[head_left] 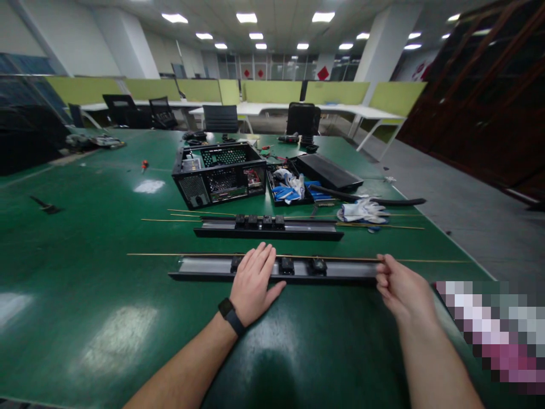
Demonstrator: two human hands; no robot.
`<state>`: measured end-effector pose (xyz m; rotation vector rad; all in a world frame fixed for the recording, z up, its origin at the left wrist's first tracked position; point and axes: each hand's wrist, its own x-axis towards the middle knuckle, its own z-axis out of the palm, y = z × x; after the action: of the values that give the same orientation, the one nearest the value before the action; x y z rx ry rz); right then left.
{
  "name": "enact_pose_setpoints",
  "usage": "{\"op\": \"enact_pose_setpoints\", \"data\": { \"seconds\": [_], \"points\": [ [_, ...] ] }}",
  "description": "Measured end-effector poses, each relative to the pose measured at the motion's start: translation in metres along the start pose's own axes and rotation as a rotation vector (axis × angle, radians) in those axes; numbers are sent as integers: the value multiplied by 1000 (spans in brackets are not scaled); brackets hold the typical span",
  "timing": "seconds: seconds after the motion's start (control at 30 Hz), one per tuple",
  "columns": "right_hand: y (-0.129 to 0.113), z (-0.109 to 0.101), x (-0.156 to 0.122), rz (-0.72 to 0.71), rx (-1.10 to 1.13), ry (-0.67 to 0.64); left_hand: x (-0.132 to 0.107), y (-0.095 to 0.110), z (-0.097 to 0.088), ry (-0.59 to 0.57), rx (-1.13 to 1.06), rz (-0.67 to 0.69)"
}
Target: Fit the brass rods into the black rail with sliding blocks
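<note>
A long black metal channel [349, 279] with a silvery inside lies across the green table in front of me. Several small black blocks [318, 266] sit in it. Along its far edge runs a thin brass-coloured rod [162, 254], sticking out past both ends. My left hand [254, 278], with a dark watch on the wrist, rests flat across the channel, fingers stretched and partly covering one block. At the channel's right end, my right hand [398, 287] is closed, its thumb and finger pinching the rod. Whether these fingers also touch the channel is hidden.
Behind lies a second channel [298, 233] with black blocks and more thin rods. Farther back stand an opened computer case [225, 182], a black tray of blue-white gloves [289, 184] and a dark panel [327, 170]. Another glove [361, 210] lies right. The table's right edge slants past my right arm.
</note>
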<state>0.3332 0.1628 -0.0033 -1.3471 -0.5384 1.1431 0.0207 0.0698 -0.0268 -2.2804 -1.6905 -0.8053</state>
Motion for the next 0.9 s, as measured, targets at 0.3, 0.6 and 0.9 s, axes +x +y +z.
{"op": "enact_pose_setpoints", "data": {
  "seconds": [0.3, 0.6, 0.9],
  "points": [
    [2, 9, -7, 23, -46, -50, 1, 0, -2, -17, -7, 0],
    [-3, 3, -5, 10, -47, 0, -1, 0, -1, -19, -3, -2],
    [-6, 1, -1, -24, -9, 66, -1, -1, -1, -17, -21, 0]
  ]
}}
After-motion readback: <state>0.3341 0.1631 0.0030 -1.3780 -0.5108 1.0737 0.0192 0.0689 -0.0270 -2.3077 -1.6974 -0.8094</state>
